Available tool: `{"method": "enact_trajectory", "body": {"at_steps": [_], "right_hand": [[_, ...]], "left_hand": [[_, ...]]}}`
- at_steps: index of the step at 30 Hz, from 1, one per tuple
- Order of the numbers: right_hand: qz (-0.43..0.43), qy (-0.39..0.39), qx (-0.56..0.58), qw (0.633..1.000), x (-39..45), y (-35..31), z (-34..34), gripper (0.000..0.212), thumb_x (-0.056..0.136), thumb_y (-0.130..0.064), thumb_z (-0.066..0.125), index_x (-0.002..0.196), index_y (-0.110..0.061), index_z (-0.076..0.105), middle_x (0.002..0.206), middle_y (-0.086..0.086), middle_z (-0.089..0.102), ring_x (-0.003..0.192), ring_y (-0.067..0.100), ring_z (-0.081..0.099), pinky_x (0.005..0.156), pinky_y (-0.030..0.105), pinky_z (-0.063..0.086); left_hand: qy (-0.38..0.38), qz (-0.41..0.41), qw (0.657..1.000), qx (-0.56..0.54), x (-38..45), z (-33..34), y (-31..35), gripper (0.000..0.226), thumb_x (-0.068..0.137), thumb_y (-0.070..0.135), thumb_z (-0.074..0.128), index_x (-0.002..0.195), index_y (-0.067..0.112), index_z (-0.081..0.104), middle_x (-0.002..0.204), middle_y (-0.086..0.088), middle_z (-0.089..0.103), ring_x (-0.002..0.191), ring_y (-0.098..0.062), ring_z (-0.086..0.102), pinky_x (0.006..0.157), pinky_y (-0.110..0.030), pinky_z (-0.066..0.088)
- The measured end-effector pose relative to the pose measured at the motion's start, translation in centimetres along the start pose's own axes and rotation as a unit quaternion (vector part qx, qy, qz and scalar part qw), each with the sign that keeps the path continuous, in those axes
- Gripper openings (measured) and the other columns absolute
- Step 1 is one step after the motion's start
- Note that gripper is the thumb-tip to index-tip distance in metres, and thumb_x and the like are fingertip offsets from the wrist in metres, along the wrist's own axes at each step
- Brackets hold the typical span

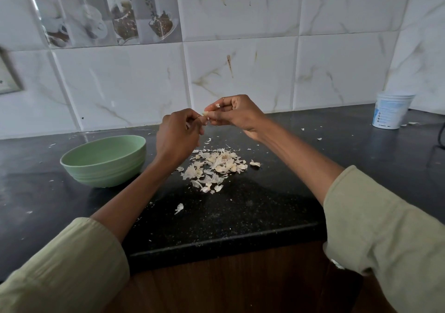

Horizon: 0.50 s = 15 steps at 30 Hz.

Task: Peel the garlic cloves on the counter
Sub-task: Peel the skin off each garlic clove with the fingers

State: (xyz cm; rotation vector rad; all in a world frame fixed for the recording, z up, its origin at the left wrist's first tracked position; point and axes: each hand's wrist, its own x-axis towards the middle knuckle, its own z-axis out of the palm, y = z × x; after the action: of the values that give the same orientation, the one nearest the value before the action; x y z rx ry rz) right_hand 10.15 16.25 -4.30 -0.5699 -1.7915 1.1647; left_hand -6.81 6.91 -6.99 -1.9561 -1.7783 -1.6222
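Both hands are working one garlic clove [205, 113] in the air, so the step in hand looks like the stripping of skin from a single clove, somewhere in the middle of the job. The right hand [234, 114] is pinching the clove's end between thumb and curled fingers, its grip closed tight around it, with a scrap of skin clinging to the thumb. The left hand [178, 135] is meeting it from the other side, fingers curled in and fingertips nipping at the clove or its skin; exactly which it is catching is too small to tell.

Below the grip, on the dark worktop [240, 211], a pile of skins and cloves [216, 166] is lying; how many there are peeled cannot be told. Below and to the left of the left grip, a green bowl [103, 159] is sitting, its inside hidden from this angle. Far off to the right of the right grip, a white tub [391, 110] is standing by the wall.

The next move probably calls for a steady hold from the right hand while the left is pulling the loosened skin away, then a drop of the bare clove, likely into the bowl.
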Motion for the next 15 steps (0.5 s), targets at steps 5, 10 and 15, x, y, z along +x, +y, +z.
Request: {"method": "enact_trajectory", "body": {"at_steps": [5,10,15], "right_hand": [[0.022,-0.015,-0.001,1.0,0.25,-0.07,-0.1,0.029,0.093,-0.004,0.076,0.119,0.009,0.071,0.105,0.017,0.079,0.1,0.022,0.078,0.084,0.027,0.063],[0.041,-0.014,-0.004,0.999,0.32,-0.13,-0.09,0.027,0.095,-0.008,0.075,0.118,0.007,0.072,0.099,0.014,0.08,0.091,0.015,0.077,0.079,0.022,0.061],[0.039,-0.016,0.002,0.999,0.27,-0.42,-0.17,0.026,0.094,-0.011,0.077,0.116,0.003,0.073,0.095,0.011,0.079,0.094,0.016,0.076,0.08,0.023,0.059]], "left_hand": [[0.019,-0.016,1.0,0.009,-0.02,-0.28,-0.22,0.028,0.081,0.047,0.088,0.077,0.026,0.068,0.068,0.008,0.072,0.06,-0.014,0.072,0.065,-0.048,0.063],[0.005,0.003,1.0,-0.025,0.07,-0.18,-0.27,0.024,0.085,0.034,0.087,0.094,0.023,0.068,0.082,0.007,0.073,0.056,-0.01,0.072,0.062,-0.038,0.061],[-0.006,0.025,0.998,-0.048,0.03,-0.15,0.01,0.023,0.09,0.029,0.083,0.106,0.022,0.069,0.088,0.008,0.074,0.058,-0.013,0.072,0.059,-0.03,0.053]]}}
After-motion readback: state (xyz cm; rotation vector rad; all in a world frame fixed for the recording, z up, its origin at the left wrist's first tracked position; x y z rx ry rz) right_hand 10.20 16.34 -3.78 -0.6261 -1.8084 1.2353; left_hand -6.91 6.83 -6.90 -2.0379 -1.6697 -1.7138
